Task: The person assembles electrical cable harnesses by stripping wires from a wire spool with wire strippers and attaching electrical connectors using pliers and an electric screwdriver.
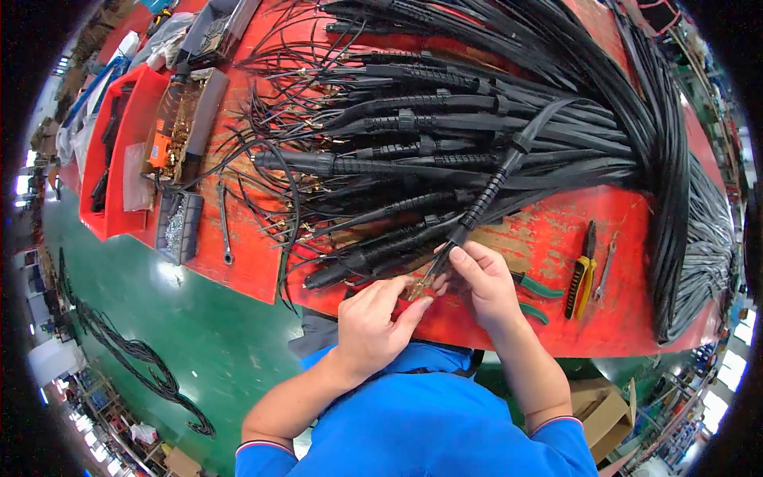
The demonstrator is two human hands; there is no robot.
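Note:
A black cable [486, 195] with a ribbed sleeve slants down to the table's front edge, its stripped end between my two hands. My right hand [488, 280] is closed around the cable just below the sleeve, thumb on top. Thin wires with brass-coloured terminals [419, 285] come out of that end. My left hand [377, 319] pinches at these wire tips, thumb and forefinger close together; its other fingers are curled and partly hidden. Just beyond my hands lies another black cable [350, 266] with a thick sleeve. Beside my right hand, green-handled pliers [540, 288] are partly covered.
Many similar black cables [445, 123] fan across the red table [556, 230]. At right lie yellow-and-black pliers [582, 274] and a wrench [607, 270]. Another wrench [226, 222], a grey bin of small metal parts [179, 226] and a red bin [131, 151] are at left.

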